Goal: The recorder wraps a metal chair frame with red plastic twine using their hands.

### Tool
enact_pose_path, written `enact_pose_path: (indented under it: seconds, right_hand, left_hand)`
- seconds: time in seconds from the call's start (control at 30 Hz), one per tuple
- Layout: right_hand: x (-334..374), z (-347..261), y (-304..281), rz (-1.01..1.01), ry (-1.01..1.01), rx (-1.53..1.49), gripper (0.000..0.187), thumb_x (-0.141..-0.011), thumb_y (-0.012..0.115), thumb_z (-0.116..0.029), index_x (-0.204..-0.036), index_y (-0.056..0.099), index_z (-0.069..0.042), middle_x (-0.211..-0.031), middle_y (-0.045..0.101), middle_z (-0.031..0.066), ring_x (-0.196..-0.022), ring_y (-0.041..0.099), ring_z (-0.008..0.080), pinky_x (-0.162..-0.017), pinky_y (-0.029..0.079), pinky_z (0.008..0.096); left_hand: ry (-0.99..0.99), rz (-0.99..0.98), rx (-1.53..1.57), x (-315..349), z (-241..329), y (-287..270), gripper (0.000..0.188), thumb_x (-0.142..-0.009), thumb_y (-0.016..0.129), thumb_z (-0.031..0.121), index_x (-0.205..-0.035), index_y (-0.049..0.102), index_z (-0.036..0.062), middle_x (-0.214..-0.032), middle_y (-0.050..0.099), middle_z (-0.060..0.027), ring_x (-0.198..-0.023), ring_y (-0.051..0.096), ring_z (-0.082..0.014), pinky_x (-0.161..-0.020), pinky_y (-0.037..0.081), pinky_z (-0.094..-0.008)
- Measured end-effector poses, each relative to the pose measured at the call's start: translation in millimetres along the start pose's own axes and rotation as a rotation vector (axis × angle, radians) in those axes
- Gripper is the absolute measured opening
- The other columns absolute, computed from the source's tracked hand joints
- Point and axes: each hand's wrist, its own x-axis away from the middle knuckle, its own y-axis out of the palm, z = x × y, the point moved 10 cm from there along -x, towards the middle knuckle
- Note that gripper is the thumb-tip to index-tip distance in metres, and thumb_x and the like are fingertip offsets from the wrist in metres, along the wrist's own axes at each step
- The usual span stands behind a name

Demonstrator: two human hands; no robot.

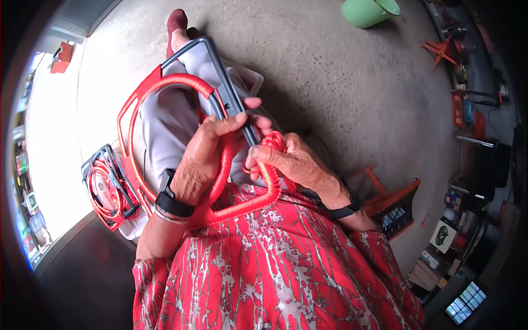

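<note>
A dark frame with rounded corners lies across my lap, partly wound with glossy red cord. A ring wrapped in the same red cord sits inside it. My left hand grips the bare dark bar, thumb on top and fingers behind. Close by on the right, my right hand is closed round a bunched bundle of red cord, beside the red-wound lower end of the frame. Its thumb and fingertips press at the bar's end. The fingers' undersides are hidden.
Similar dark frames with red-wound rings are piled at my left. A green bucket stands on the concrete floor ahead. To the right are an orange-red folding stand, an orange-edged rack and cluttered shelves.
</note>
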Motion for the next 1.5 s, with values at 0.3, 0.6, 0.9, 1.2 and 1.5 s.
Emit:
enact_pose_path:
  seconds: [0.3,0.6,0.9,1.2,1.5]
  right_hand:
    - [2.2,8.0,-0.6,0.042,0.026,0.014,0.037,-0.095,0.058,-0.033,-0.088,0.067,0.002,-0.075,0.066,0.008,-0.069,0.065,0.0141,-0.064,0.054,0.0267]
    - [5.8,19.9,-4.8,0.166,0.051,0.02,0.039,-0.096,0.054,-0.035,-0.087,0.064,0.001,-0.071,0.063,0.0071,-0.064,0.062,0.0131,-0.062,0.051,0.0263]
    - [18.5,32.3,-2.4,0.21,0.064,0.01,0.036,-0.097,0.052,-0.033,-0.091,0.063,0.001,-0.074,0.064,0.0076,-0.067,0.062,0.0127,-0.064,0.052,0.0265]
    - [8.2,29.8,-15.4,0.244,0.119,-0.041,0.041,-0.096,0.055,-0.036,-0.109,0.063,0.001,-0.08,0.069,0.0113,-0.065,0.065,0.0132,-0.052,0.05,0.0228]
    - [47.4,3.9,-46.1,0.378,0.002,0.225,0.03,-0.095,0.06,-0.032,-0.088,0.065,-0.004,-0.069,0.059,-0.0009,-0.056,0.051,0.003,-0.046,0.037,0.0169]
  left_hand:
    - [0.019,0.065,0.046,-13.8,1.5,-11.7,0.02,-0.092,0.06,0.014,-0.103,0.058,-0.0019,-0.075,0.061,-0.0098,-0.067,0.063,-0.0252,-0.067,0.053,-0.035]
    - [0.084,0.121,-0.016,-18.9,6.0,-24.2,0.019,-0.09,0.062,0.016,-0.096,0.06,-0.0024,-0.07,0.06,-0.0078,-0.064,0.061,-0.0231,-0.065,0.047,-0.0329]
    - [0.09,0.151,-0.024,-18.9,1.5,-29.1,0.019,-0.089,0.063,0.012,-0.094,0.058,-0.0057,-0.069,0.057,-0.0101,-0.063,0.055,-0.0236,-0.061,0.048,-0.0359]
    - [0.15,0.106,0.029,-21.6,12.4,-34.4,0.02,-0.092,0.06,0.014,-0.099,0.057,-0.0051,-0.071,0.056,-0.0088,-0.064,0.055,-0.023,-0.064,0.047,-0.0351]
    - [0.194,0.071,0.114,-13.7,26.2,-35.2,0.018,-0.094,0.057,0.016,-0.099,0.058,-0.0016,-0.071,0.059,-0.0071,-0.066,0.059,-0.0213,-0.066,0.044,-0.0298]
